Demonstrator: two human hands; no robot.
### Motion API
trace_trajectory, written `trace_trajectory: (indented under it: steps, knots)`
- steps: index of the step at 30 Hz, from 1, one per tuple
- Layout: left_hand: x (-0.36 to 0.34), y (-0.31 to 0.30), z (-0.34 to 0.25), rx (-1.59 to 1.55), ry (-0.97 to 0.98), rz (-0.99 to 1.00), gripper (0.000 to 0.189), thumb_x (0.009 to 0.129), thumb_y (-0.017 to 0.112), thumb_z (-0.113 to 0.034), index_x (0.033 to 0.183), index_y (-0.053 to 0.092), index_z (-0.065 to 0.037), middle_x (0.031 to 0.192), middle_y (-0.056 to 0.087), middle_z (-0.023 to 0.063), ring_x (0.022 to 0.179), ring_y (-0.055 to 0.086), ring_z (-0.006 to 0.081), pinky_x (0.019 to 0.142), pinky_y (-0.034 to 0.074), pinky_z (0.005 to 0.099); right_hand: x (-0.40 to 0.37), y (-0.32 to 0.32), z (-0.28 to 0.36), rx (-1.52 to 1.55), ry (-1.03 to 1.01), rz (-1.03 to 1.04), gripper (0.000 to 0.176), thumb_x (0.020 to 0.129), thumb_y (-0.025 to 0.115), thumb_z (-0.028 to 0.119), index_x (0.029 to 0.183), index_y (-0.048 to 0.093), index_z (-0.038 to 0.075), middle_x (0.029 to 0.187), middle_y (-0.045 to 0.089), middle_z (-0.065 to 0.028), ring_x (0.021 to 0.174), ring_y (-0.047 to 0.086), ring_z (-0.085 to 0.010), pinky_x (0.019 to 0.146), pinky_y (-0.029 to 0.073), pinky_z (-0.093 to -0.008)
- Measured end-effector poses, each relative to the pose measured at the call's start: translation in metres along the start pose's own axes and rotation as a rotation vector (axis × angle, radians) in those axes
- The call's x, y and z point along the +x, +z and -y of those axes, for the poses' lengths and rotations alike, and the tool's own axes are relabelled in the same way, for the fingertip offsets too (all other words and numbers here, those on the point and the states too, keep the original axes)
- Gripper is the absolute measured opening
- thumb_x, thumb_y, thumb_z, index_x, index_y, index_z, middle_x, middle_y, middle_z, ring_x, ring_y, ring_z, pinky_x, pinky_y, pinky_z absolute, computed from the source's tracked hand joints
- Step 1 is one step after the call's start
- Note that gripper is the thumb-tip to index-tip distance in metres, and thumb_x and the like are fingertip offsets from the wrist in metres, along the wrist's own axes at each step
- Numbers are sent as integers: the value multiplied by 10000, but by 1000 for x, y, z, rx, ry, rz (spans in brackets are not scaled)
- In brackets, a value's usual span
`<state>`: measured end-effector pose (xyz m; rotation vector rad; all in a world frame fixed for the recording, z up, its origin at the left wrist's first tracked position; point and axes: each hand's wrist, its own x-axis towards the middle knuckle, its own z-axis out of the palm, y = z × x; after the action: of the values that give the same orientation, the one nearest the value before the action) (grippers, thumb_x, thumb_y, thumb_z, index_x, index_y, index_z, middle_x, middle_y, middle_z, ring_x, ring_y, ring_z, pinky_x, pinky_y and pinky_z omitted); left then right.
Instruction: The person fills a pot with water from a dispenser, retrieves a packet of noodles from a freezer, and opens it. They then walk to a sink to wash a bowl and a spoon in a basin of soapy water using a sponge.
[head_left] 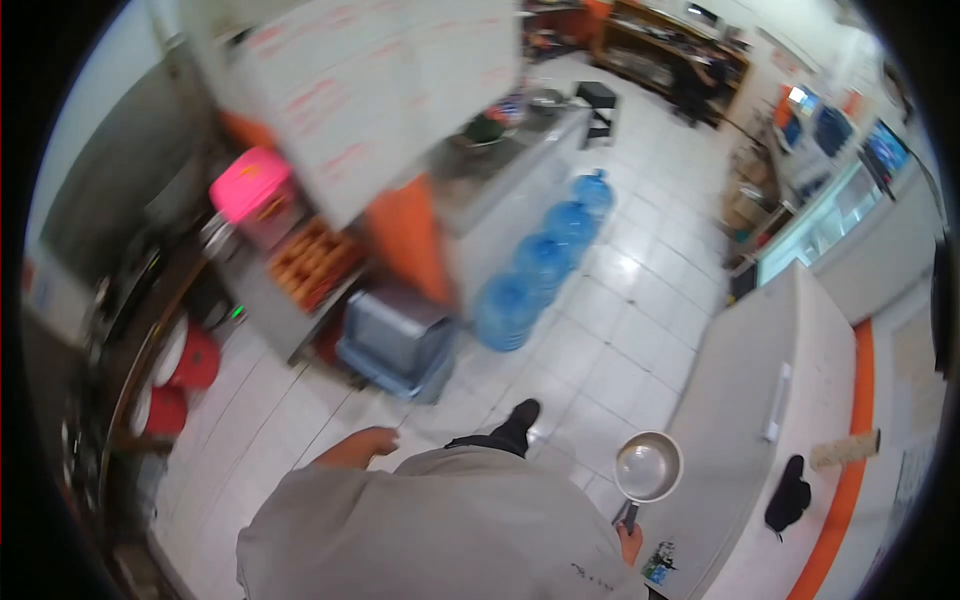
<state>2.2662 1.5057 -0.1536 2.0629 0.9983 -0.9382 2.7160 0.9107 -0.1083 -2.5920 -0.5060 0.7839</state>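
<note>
My right hand (630, 542) is closed around the dark handle of a saucepan (648, 468), held out low at my right side beside a long pale cabinet. The pan is a light metal colour, and its inside faces up toward me with no contents that I can make out. On the other side, my left hand (370, 446) hangs by my body above the tiled floor. It touches nothing that I can see, and its fingers are too small and blurred to read. The plastic storage box (398, 338) is the nearest thing to it.
Several blue water jugs (507, 310) line the counter's side ahead. Left stand a tray of eggs (312, 262), a pink-lidded container (252, 188) and red buckets (190, 355). On the pale cabinet (745, 400) at right lies a black object (789, 497). A black stool (597, 103) stands farther off.
</note>
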Motion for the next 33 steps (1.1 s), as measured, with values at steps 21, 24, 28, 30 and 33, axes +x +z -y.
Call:
trace_trajectory:
  steps: [21, 24, 28, 30, 33]
  knots:
    - [465, -521, -728, 111, 682, -300, 445, 978, 618, -288, 1373, 632, -83, 1304, 679, 218, 1217, 634, 409, 1039, 500, 477, 497, -247, -21, 250, 715, 79, 573, 858, 697, 462, 1132, 717, -42, 1101, 736, -230, 1016, 712, -404, 896, 530, -535]
    - [482, -531, -726, 280, 460, -103, 423, 988, 592, -365, 1289, 681, -81, 1261, 700, 213, 1176, 651, 427, 1003, 514, 514, 592, -316, -18, 205, 618, 120, 566, 859, 697, 459, 1113, 719, -46, 1071, 744, -227, 988, 720, -405, 884, 534, -535]
    - [533, -531, -670, 331, 153, 170, 405, 993, 580, -392, 1107, 746, -41, 1175, 719, 228, 1086, 682, 431, 928, 529, 537, 738, -412, 3, 167, 375, 53, 518, 867, 704, 426, 1065, 710, -53, 975, 743, -208, 876, 724, -388, 801, 555, -521]
    - [532, -549, -676, 214, -16, 164, 398, 993, 579, -386, 1104, 747, -43, 1168, 719, 229, 1083, 682, 432, 927, 529, 537, 818, -470, 42, 294, 340, 52, 444, 883, 721, 364, 1031, 692, -54, 870, 715, -188, 741, 705, -341, 661, 572, -478]
    - [552, -587, -708, 73, -132, 136, 387, 993, 577, -376, 1098, 749, -46, 1158, 719, 232, 1077, 682, 433, 924, 530, 536, 937, -526, 76, 519, 402, 47, 342, 886, 760, 308, 981, 677, -10, 766, 640, -103, 607, 630, -217, 542, 537, -402]
